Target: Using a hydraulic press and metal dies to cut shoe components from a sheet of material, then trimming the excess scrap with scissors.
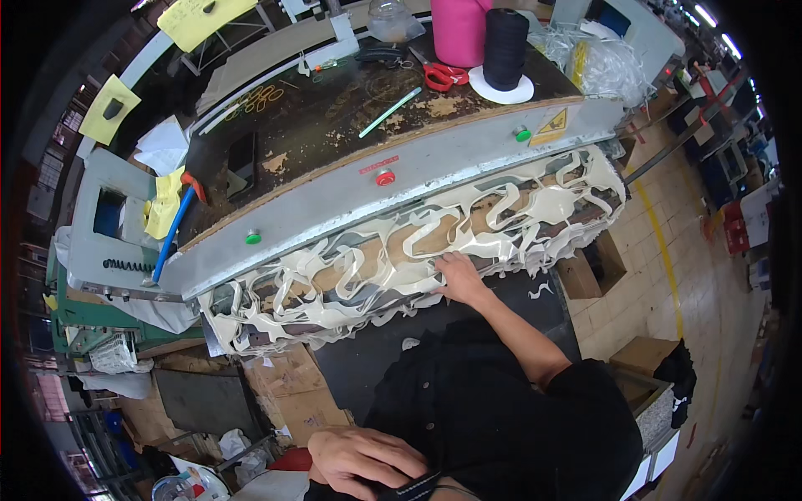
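My right hand [458, 278] reaches up to the near side of the machine bed, its bent fingers and thumb on a strand of white cut-out sheet [330, 313]. This sheet is a tangled web of thin, smooth strips with curved openings. It lies in layers along the bed, and its loose ends hang over the near edge. Brown board [430, 240] shows through the openings. Low in the picture, close to my body, my left hand [363, 459] has its fingers curled over a black strap with white stitching [418, 488]. The lower part of that hand is cut off.
Behind the sheet runs a grey machine beam with a red button [385, 178] and green buttons. On its dark top lie red scissors [443, 75], a black thread cone [505, 50] and a pink cone [459, 32]. A blue-handled hammer [173, 230] leans left. Cardboard boxes [591, 265] stand right.
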Available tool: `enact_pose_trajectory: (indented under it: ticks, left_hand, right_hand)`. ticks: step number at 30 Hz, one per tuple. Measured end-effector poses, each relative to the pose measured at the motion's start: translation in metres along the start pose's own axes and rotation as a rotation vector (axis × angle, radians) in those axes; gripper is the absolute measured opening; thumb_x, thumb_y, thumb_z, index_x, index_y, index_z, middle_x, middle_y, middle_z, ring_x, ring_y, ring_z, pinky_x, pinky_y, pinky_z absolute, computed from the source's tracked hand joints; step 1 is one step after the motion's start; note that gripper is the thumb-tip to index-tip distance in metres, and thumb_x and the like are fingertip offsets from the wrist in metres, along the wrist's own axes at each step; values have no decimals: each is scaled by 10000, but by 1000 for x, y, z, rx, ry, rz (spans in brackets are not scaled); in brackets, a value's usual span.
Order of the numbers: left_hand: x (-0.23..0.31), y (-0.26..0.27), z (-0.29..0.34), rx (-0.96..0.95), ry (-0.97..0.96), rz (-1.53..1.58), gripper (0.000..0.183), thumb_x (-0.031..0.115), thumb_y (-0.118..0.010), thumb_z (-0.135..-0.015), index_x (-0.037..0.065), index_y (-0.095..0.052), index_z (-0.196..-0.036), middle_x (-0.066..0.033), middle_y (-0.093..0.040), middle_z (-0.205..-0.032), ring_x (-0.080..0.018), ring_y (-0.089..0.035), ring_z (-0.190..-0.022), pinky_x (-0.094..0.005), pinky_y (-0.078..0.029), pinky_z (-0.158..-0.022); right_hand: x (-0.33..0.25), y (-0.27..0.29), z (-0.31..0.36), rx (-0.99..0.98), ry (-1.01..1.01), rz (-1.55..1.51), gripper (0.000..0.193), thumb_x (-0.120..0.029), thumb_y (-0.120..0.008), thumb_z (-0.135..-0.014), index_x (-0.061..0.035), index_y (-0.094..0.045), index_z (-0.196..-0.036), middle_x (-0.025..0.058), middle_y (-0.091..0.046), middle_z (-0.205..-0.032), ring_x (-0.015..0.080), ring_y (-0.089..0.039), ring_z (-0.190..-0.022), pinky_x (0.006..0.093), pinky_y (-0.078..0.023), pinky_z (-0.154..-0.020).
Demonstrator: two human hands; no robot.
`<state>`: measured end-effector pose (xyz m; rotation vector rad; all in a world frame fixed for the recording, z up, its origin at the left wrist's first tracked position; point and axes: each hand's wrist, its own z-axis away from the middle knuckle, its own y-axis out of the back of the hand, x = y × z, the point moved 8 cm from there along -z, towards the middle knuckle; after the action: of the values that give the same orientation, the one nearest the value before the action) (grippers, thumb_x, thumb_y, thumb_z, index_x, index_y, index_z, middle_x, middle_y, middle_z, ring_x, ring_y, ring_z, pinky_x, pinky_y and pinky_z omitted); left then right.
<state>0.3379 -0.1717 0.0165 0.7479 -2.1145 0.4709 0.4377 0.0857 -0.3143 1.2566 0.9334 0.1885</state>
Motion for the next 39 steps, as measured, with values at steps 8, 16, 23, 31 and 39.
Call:
enact_pose_trajectory:
  ticks: [8, 16, 23, 31, 39]
  left_hand:
    - [9, -13, 12, -59, -65, 75, 199, 80, -728, -1011, -117, -733, -1042, -300, -696, -1158, -446, -706, -909, -517, -592, -768]
    - [19, 35, -1, -57, -44, 34, 182, 27, -725, -983, -144, -721, -1046, -338, -687, -1157, -461, -708, -880, -527, -594, -765]
    - [-60, 124, 8, 134, -133, 53, 193, 107, -892, -808, -15, -759, -878, -174, -752, -957, -363, -739, -894, -455, -580, -798]
    - [-329, 254, 40, 502, 875, -1237, 319, 190, -859, -836, 2, -745, -1067, -200, -710, -1094, -383, -704, -1026, -471, -575, -873]
    - [-320, 241, 49, 504, 871, -1099, 330, 211, -886, -810, 13, -779, -1051, -199, -722, -1019, -394, -721, -919, -439, -596, -829]
  right_hand:
    - [-9, -5, -4, 78, 84, -27, 513, -313, -959, -697, -69, -678, -1049, 130, -639, -1090, 352, -605, -1128, 467, -473, -997]
    - [-6, 11, 1, -45, 78, -48, 474, -294, -953, -706, -75, -669, -1017, 129, -654, -1079, 351, -610, -1151, 473, -476, -1024]
    - [9, 9, 17, -593, 146, -323, 518, -426, -939, -742, -63, -783, -1076, 155, -776, -1045, 328, -751, -1003, 430, -591, -891]
    - [82, 31, -49, 425, -133, -411, 94, -23, -721, -922, -31, -743, -1013, 139, -744, -948, 295, -734, -863, 388, -573, -797]
    - [72, 22, -24, 429, -86, -198, 98, -72, -729, -913, -100, -757, -1002, 89, -694, -1002, 319, -663, -982, 437, -502, -873]
